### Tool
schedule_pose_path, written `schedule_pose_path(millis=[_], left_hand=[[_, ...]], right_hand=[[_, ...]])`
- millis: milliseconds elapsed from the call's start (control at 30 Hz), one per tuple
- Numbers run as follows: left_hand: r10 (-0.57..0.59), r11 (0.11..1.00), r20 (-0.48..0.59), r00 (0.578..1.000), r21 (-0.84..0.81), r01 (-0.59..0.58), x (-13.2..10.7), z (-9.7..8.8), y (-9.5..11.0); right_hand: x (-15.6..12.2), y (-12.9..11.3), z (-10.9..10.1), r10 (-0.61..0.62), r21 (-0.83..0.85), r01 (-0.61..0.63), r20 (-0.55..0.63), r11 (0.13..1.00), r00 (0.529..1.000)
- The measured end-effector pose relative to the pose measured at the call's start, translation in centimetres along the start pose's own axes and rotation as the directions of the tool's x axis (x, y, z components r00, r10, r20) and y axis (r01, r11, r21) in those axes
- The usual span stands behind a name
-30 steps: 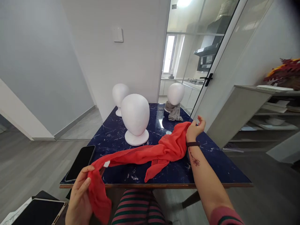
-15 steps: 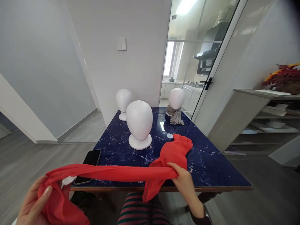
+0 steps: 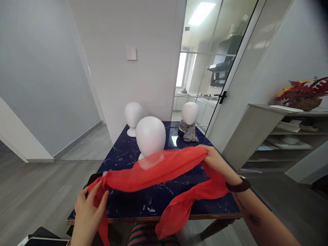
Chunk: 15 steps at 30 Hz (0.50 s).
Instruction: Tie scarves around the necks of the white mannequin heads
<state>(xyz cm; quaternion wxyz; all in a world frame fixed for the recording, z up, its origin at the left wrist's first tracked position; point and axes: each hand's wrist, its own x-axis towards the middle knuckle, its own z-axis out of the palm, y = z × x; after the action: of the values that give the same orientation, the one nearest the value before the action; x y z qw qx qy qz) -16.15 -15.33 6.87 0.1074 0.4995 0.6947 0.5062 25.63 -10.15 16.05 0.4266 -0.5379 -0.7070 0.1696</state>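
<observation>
A thin red scarf stretches between my two hands above the table, in front of a white foam mannequin head. My left hand pinches the scarf's left part, and a short end droops below it. My right hand is closed around the other side, raised higher over the tabletop. From there a loose tail hangs down and reaches past the table's front edge. The scarf covers most of the mannequin head's base. Sheer fabric lets some of the white show through.
On the dark blue marbled table, a second mannequin head stands back left. A third head, a grey scarf round its neck, stands back right. A phone lies partly hidden at left. Shelves stand to the right.
Both hands have moved: the left went right and over the table edge, the right rose and moved forward. The scarf is lifted off the tabletop and spread wider before the front mannequin head.
</observation>
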Motion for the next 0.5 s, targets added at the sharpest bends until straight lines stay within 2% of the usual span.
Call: schedule_pose_path(millis=[33,100,133,167,200,267,333,400,433,467,500], left_hand=[[0.085,0.989,-0.019,0.996,0.124,-0.082,0.0,0.6,-0.7],[0.238,0.952,0.062,0.969,0.185,-0.246,-0.3,1.8,-0.7],[0.297,0.939,0.168,0.940,0.128,-0.320,-0.6,2.4,-0.1],[0.339,0.930,0.303,0.891,0.032,-0.366,-1.0,3.1,0.8],[0.363,0.926,0.443,0.820,-0.071,-0.372,-1.5,3.8,2.0],[0.383,0.922,0.655,0.651,-0.230,-0.311,-2.4,5.2,4.6],[0.400,0.916,0.795,0.456,-0.341,-0.209,-3.1,6.3,6.7],[0.389,0.920,0.885,0.256,-0.386,-0.064,-3.4,6.7,7.5],[0.370,0.925,0.911,0.184,-0.379,0.015,-3.3,6.7,7.3],[0.341,0.930,0.929,0.144,-0.356,0.096,-3.2,6.4,6.7],[0.306,0.926,0.941,0.147,-0.330,0.183,-2.9,6.0,5.7]], right_hand=[[-0.2,-0.4,1.2,0.017,0.071,-0.029,0.171,0.997,0.985],[-0.6,-1.6,3.2,0.000,0.176,-0.066,0.354,0.982,0.935],[-0.7,-2.4,3.9,-0.029,0.213,-0.059,0.390,0.975,0.920],[-0.9,-3.4,4.3,-0.061,0.243,-0.044,0.405,0.969,0.912],[-1.2,-4.5,4.4,-0.093,0.271,-0.022,0.405,0.962,0.910],[-1.7,-6.7,4.2,-0.153,0.308,0.034,0.372,0.951,0.916],[-2.3,-8.5,3.5,-0.194,0.319,0.087,0.321,0.944,0.927],[-2.8,-9.4,2.5,-0.200,0.311,0.115,0.256,0.943,0.946],[-2.9,-9.5,1.9,-0.184,0.298,0.112,0.227,0.948,0.956],[-2.9,-9.3,1.3,-0.161,0.287,0.094,0.218,0.953,0.963],[-2.8,-8.9,0.7,-0.131,0.280,0.060,0.243,0.958,0.961]])
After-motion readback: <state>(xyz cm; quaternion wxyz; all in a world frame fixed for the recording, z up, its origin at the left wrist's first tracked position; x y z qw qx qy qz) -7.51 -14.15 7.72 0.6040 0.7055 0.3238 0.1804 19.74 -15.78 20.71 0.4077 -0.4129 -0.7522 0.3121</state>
